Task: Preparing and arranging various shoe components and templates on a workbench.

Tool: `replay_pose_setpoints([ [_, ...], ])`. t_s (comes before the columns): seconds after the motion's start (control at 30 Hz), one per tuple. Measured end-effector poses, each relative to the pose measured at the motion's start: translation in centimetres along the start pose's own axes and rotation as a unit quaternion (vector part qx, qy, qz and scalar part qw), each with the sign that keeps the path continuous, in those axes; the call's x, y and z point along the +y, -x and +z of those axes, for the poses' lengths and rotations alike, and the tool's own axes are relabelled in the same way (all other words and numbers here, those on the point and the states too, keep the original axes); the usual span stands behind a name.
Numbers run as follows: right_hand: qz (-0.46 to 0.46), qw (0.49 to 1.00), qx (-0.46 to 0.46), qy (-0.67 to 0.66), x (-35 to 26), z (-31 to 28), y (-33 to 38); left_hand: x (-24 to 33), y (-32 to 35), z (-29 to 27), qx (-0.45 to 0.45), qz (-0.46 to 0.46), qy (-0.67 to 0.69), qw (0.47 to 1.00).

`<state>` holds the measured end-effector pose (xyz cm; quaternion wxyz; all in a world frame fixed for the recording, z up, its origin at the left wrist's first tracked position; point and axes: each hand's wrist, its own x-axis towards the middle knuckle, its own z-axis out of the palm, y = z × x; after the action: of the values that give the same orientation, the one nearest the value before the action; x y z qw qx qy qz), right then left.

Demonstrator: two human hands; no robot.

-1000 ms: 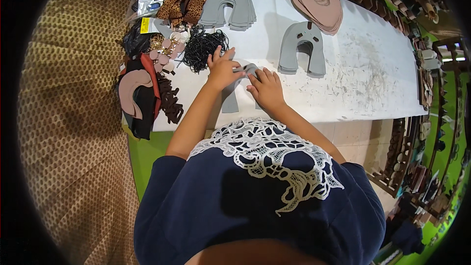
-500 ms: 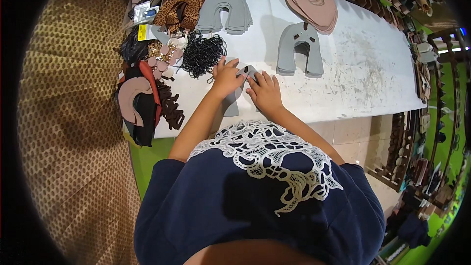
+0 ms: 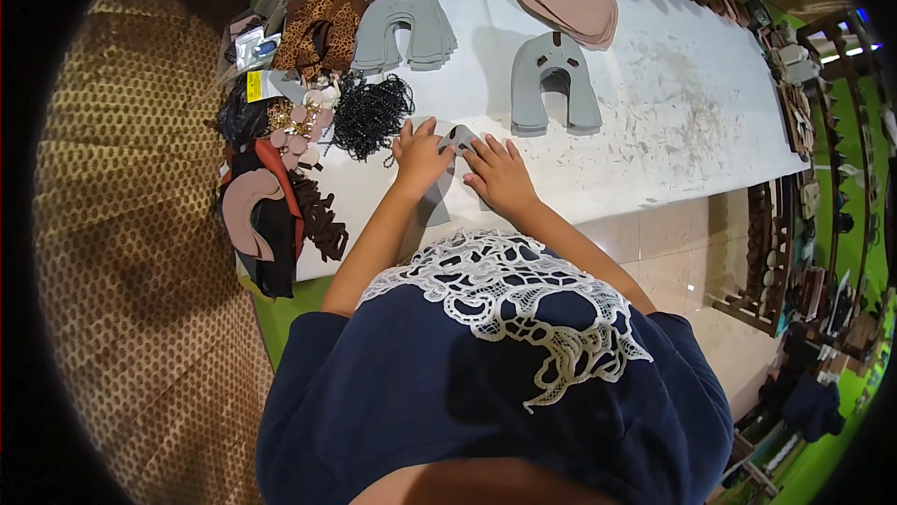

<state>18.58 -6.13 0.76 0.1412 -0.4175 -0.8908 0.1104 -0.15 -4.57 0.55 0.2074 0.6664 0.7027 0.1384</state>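
Observation:
A grey arch-shaped shoe-upper piece lies flat on the white table close in front of me, with small dark patches near its curved top. My left hand rests on its left side, fingers stretched forward and apart, palm down. My right hand lies flat over its right side, fingertips by a dark patch. Both hands hide much of the piece. Ahead and right sits a stack of similar grey uppers with dark patches.
Another grey stack and pink cut pieces lie at the far side. To the left are black beaded strands, leopard-print material, dark brown strips and a pink curved piece. Shoe racks stand at right.
The view has shifted slightly, so the table's things appear a little further left. My hands stay on the grey piece, with the right hand's fingers slightly moved over its top.

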Motion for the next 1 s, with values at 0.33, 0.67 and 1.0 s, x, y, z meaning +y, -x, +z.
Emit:
replay_pose_setpoints([
  [0.33,0.0,0.999,0.042,-0.017,-0.1,-0.2,-0.2,0.1,0.1,0.2,0.017,0.013,0.004,1.0],
  [0.67,0.005,0.989,0.132,-0.068,0.0,-0.5,-1.9,0.2,0.2,0.4,0.031,0.012,-0.01,0.999],
  [1.0,0.006,0.99,0.14,-0.034,-0.1,-0.1,-3.2,0.8,0.1,0.0,0.042,0.0,-0.031,0.999],
])
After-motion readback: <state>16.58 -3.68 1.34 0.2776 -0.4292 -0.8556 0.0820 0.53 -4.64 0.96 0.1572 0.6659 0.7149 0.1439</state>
